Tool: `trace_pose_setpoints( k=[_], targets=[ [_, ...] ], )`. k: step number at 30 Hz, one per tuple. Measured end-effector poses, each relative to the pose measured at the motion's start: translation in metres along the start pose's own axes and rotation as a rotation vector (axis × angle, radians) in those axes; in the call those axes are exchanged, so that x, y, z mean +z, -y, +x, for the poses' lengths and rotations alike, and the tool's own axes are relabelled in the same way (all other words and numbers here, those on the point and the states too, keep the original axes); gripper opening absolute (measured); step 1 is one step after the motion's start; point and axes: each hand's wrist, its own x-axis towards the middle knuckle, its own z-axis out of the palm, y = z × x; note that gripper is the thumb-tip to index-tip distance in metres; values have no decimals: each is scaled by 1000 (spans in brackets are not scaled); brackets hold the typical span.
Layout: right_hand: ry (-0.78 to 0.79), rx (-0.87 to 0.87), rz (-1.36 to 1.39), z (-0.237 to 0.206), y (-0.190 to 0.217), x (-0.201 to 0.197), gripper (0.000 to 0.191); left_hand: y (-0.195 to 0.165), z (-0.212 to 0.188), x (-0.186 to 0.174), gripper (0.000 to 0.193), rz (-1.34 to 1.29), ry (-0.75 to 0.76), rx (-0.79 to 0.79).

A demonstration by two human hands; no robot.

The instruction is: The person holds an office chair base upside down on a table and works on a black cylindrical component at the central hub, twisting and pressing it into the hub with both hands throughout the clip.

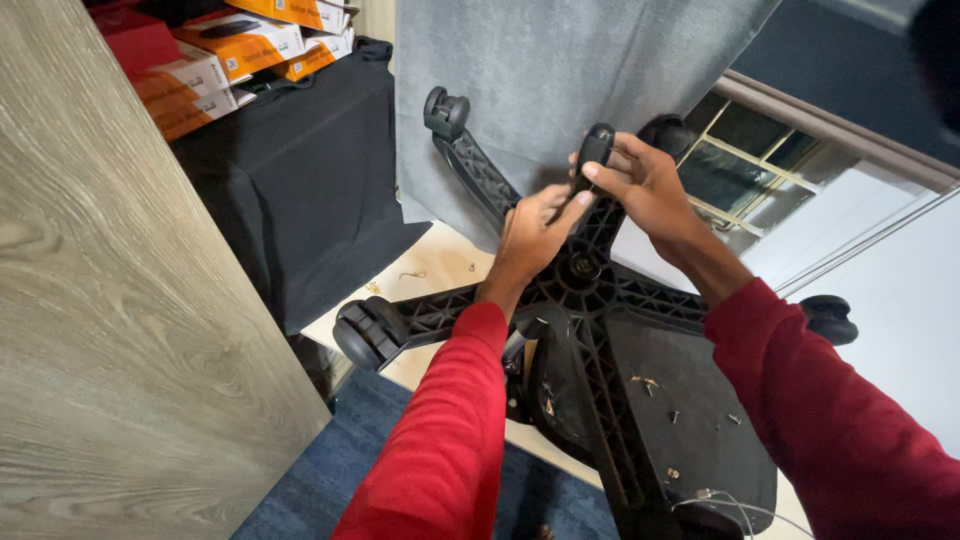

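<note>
An upturned black office chair lies before me, its star-shaped wheel base [590, 290] facing up with black castors on the arms. My left hand [533, 232] grips the arm of the base that points away from me, just above the hub. My right hand [640, 183] is closed around the black castor [594, 146] at the end of that same arm. Both sleeves are red. The black underside of the seat [680, 420] sits below the hub, with a few small screws lying on it.
A wood-grain panel [110, 300] fills the left side. Behind it stand a black-draped table [300, 170] with orange and white boxes [230, 50]. A grey curtain [540, 70] hangs beyond the base, a window [760, 160] to the right. Blue carpet [330, 470] lies below.
</note>
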Motion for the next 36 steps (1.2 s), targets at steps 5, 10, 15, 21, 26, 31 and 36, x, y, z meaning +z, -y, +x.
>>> trace_pose_setpoints(
  k=[5,10,15,21,26,31,36],
  targets=[
    [-123,59,-197,-1,2,9,33,-5,-1,-1,35,161,-62,-72],
    [-53,44,61,0,9,10,39,-4,-2,-2,32,139,-52,12],
    [-141,48,-176,-4,9,9,40,-1,-2,0,39,121,-74,2],
    [-16,51,138,-2,11,4,42,0,1,-2,34,59,1,-2],
    [-93,62,-85,-2,8,7,36,-2,-2,-2,38,151,-53,-53],
    [-66,97,-107,0,10,6,39,-4,-1,-4,36,72,-22,-150],
    [-73,44,59,-2,9,5,39,1,-1,-1,33,77,-38,-28]
  ],
)
